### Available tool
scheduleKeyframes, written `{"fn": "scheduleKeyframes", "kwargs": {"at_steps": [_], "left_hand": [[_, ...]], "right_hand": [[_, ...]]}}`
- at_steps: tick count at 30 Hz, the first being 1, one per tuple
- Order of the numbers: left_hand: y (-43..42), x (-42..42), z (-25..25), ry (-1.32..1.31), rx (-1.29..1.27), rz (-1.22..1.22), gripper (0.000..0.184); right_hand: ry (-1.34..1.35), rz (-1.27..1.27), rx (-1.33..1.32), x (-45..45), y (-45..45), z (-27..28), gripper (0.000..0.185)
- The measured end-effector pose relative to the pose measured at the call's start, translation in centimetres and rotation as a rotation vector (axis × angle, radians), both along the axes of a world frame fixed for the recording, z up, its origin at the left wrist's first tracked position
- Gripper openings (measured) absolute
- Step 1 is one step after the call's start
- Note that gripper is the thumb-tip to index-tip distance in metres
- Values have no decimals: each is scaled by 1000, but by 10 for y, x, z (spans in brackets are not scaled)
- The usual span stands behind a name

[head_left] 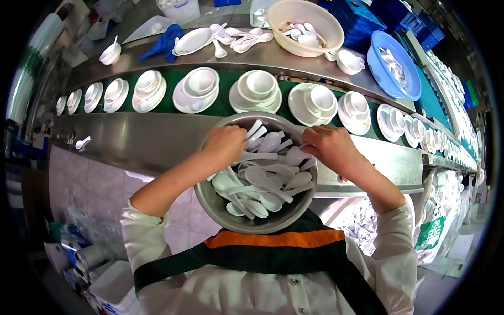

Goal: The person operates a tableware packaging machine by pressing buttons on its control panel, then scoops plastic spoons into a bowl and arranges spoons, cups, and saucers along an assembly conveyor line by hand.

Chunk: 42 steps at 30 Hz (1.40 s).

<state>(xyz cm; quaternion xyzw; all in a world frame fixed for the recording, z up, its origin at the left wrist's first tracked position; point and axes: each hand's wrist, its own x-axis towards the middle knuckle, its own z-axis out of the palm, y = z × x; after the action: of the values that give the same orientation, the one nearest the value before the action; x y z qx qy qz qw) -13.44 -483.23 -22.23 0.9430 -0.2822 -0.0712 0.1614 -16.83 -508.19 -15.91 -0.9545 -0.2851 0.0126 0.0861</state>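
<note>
A round steel bowl [210, 202] full of white spoons [257, 176] is right in front of my body, its far rim against the edge of the conveyor counter. My left hand [226, 144] is over the bowl's left side, fingers closed around white spoons whose handles stick out past the fingertips. On the right side of the bowl, my right hand [331, 147] pinches a white spoon [296, 156]. Just beyond the bowl, a green conveyor belt [223, 107] carries a row of place settings, each with a plate, a bowl and a cup [260, 84].
Past the belt, a steel ledge holds loose spoons [252, 39], a blue cloth [165, 44], a cream basin [336, 39] and a blue basin [412, 86] with spoons. A single spoon [82, 143] lies at left. Below right stands a tub of small white pieces [362, 223].
</note>
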Motion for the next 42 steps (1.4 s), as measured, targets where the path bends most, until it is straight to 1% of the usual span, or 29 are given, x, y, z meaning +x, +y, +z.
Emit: {"fn": "scheduleKeyframes", "kwargs": {"at_steps": [1, 4, 5, 7, 9, 11, 12, 13, 15, 16, 17, 18, 19, 21, 22, 23, 24, 25, 27, 28, 29, 30, 31, 33, 34, 37, 39, 41, 42], "left_hand": [[-1, 0, -1, -5, -1, -12, 14], [1, -1, 10, 41, -216, -19, 11], [1, 2, 14, 43, -217, -32, 11], [-1, 11, 20, -158, -550, -79, 11], [-5, 28, 31, 10, -724, 148, 11], [-3, 65, 32, 242, -850, 204, 15], [-2, 86, 20, 304, -794, 219, 15], [-3, 107, 1, 366, -736, 232, 16], [-12, 139, -41, 599, -695, 283, 16], [-18, 150, -64, 689, -679, 291, 17], [-23, 156, -80, 776, -664, 305, 18], [-26, 157, -85, 802, -685, 301, 21], [-26, 155, -85, 831, -704, 300, 24], [-16, 151, -75, 823, -686, 334, 28], [-10, 144, -63, 581, -494, 356, 29], [-5, 138, -50, 334, -307, 368, 30], [4, 124, -41, 127, -306, 318, 24], [10, 109, -26, 87, -365, 240, 19], [11, 69, 10, 75, -541, 93, 13], [9, 48, 21, 185, -541, 16, 14], [4, 30, 29, 260, -445, -51, 16], [0, 15, 35, 245, -176, -140, 17], [0, 2, 23, 65, -65, -259, 22], [-5, -5, 6, 101, 35, -261, 24], [-5, -4, 4, 92, 33, -269, 24], [-3, 1, 8, 129, 11, -304, 22], [-1, 4, 11, 265, -35, -333, 17], [5, 8, 18, 298, -71, -357, 13], [8, 11, 21, 302, -146, -353, 13]], "right_hand": [[-5, -12, -1, -5, -1, 4, 17], [-200, -32, 208, -19, -11, 17, 17], [-143, -130, 313, -24, -19, 21, 13], [-95, -380, 557, -23, -42, 8, 11], [101, -618, 859, -10, -75, -13, 9], [308, -704, 907, 6, -126, -46, 11], [333, -740, 828, 12, -142, -57, 13], [388, -800, 841, 19, -159, -72, 14], [363, -912, 810, 38, -180, -101, 14], [368, -905, 814, 47, -176, -112, 14], [367, -892, 962, 58, -167, -122, 15], [366, -876, 1111, 68, -158, -132, 16], [365, -819, 1089, 75, -147, -143, 19], [361, -788, 892, 81, -131, -154, 25], [373, -787, 894, 76, -121, -150, 25], [42, -695, 544, 72, -117, -141, 28], [-276, -580, 191, 67, -108, -127, 31], [-244, -616, 171, 56, -91, -101, 36], [-110, -415, 348, 42, -69, -64, 32], [47, -303, 529, 33, -54, -48, 35], [200, -188, 704, 25, -39, -36, 38], [162, -71, 585, 19, -27, -28, 34], [120, 43, 462, 14, -18, -23, 31], [107, 57, 103, 7, -12, -21, 13], [58, 45, 58, 3, -10, -14, 11], [7, -62, 62, -10, -20, 3, 13], [-27, -73, 118, -16, -33, 13, 12], [-29, -361, 529, -19, -45, 13, 10], [67, -509, 687, -15, -57, 2, 10]]}}
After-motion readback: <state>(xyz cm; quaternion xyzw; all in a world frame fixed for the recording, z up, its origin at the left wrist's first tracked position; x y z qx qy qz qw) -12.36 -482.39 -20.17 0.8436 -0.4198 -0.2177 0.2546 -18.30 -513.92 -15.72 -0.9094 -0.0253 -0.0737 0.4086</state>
